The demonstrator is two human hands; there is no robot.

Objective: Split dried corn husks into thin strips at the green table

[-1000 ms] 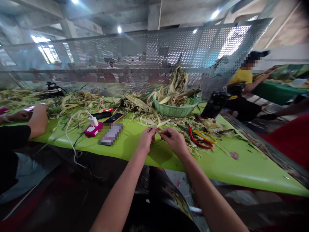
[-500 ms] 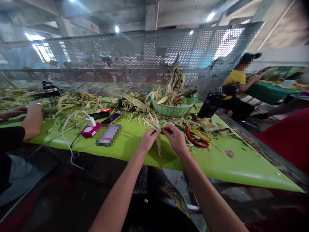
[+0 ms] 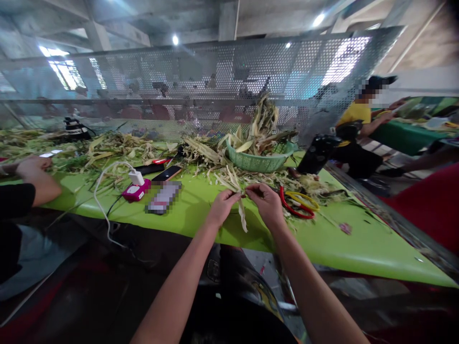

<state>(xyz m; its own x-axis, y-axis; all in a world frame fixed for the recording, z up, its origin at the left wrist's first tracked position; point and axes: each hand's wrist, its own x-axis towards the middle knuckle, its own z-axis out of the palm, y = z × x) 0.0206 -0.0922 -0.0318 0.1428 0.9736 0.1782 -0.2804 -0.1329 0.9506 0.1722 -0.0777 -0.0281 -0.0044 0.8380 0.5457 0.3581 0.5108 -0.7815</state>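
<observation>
Pale dried strips that look like corn husk (image 3: 243,216) are pinched between thumb and fingers of my left hand (image 3: 223,206). Some ends fan out above the fingertips and one hangs below them. Close beside it on the right, my right hand (image 3: 266,203) is closed in a pinch at the same strips, its fingertips nearly meeting the left ones. What exactly lies between the right fingertips is too small to make out. Both hands are just over the front part of the green table (image 3: 193,203). Red-handled scissors (image 3: 299,210) with a yellow loop lie right of my right hand.
A green basket (image 3: 256,162) heaped with dried husks stands behind my hands. Loose husks (image 3: 118,145) cover the table's back. To the left lie phones (image 3: 168,174), a pink power block (image 3: 135,192) and a white cable. A black object (image 3: 317,153) stands right. A co-worker's hand (image 3: 34,165) is far left.
The whole view has shifted slightly. My hands stay together at the husk strips, and the hanging strip has swung a little to the right. The co-worker's hand at the left has moved left.
</observation>
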